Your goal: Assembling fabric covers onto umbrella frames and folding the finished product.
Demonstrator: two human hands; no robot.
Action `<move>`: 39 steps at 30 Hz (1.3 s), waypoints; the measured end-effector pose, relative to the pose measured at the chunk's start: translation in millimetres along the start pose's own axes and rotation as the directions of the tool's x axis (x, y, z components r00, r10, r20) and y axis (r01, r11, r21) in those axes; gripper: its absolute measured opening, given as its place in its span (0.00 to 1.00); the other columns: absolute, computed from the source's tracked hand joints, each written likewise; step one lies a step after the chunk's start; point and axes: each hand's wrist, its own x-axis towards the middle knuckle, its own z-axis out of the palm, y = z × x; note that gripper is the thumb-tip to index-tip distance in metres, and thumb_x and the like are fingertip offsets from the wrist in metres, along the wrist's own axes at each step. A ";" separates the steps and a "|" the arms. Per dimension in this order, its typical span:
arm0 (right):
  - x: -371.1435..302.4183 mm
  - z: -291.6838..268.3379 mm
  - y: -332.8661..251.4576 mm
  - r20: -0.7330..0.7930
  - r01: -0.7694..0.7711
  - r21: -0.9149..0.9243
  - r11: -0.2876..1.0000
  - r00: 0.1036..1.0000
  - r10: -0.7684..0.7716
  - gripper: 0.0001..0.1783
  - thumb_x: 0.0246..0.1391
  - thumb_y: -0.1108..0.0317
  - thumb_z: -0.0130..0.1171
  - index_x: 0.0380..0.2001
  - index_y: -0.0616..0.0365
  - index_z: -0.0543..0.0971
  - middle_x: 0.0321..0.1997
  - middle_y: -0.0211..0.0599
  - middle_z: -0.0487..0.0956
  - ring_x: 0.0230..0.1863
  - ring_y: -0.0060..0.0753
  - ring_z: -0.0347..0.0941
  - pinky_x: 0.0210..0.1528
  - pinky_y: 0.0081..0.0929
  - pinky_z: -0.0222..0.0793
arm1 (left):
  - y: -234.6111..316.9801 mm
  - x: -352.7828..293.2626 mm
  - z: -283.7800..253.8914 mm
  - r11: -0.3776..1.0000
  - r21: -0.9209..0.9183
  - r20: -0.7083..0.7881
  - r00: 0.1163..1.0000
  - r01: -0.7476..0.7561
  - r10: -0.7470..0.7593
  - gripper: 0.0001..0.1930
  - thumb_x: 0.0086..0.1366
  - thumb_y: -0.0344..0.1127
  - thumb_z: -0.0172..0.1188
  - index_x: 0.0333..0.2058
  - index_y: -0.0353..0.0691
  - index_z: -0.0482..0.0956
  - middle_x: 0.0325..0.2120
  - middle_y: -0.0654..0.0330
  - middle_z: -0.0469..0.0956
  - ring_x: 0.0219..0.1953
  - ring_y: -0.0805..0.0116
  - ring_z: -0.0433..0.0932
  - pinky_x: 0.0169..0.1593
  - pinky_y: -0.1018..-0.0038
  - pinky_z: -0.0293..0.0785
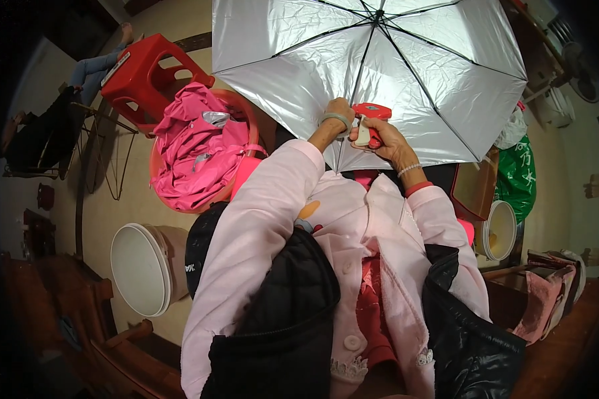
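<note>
An opened umbrella point(459, 93) with a silver lining and dark ribs spreads out in front of me, its inner side facing me. My left hand point(337, 120) is closed at one of the ribs near the umbrella's lower edge, a pale bangle around its wrist. Beside it, my right hand point(393, 143) is wrapped round a red and white hand tool with a squeeze handle point(373, 110). The tool's head lies close to the left fingers and in front of the silver fabric. What the left fingertips pinch is partly hidden; the rib runs into them.
At left, a red plastic stool point(146, 80) stands behind an orange basin point(251, 126) heaped with pink fabric point(199, 153). A white bucket point(140, 269) lies nearer. At right are a green bag point(518, 173), another white bucket point(499, 231) and a wooden bench. A person sits far left.
</note>
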 end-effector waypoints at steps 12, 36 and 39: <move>-4.5 6.9 -0.1 -0.018 0.032 -0.001 0.999 0.999 -0.032 0.15 0.51 0.67 0.49 0.38 0.69 0.69 0.31 0.49 0.77 0.30 0.42 0.76 0.37 0.36 0.75 | -0.7 2.5 2.6 0.999 -0.017 0.030 0.999 0.040 -0.040 0.10 0.50 0.31 0.54 0.28 0.31 0.78 0.31 0.40 0.75 0.37 0.48 0.76 0.41 0.63 0.72; 0.1 0.5 0.0 -0.006 0.021 -0.011 1.000 1.000 -0.021 0.13 0.51 0.66 0.51 0.37 0.63 0.70 0.31 0.46 0.77 0.32 0.40 0.76 0.38 0.40 0.75 | -2.6 3.6 6.8 1.000 0.011 -0.022 1.000 -0.002 0.002 0.12 0.50 0.34 0.52 0.24 0.30 0.78 0.26 0.42 0.76 0.34 0.49 0.77 0.40 0.63 0.72; 0.7 -0.4 0.3 -0.004 0.015 -0.009 1.000 1.000 -0.015 0.13 0.50 0.66 0.51 0.37 0.63 0.70 0.31 0.47 0.77 0.32 0.41 0.76 0.38 0.41 0.75 | -2.6 3.2 7.1 1.000 0.015 -0.038 0.999 0.003 -0.003 0.11 0.49 0.34 0.51 0.24 0.30 0.78 0.26 0.42 0.76 0.33 0.49 0.77 0.40 0.64 0.72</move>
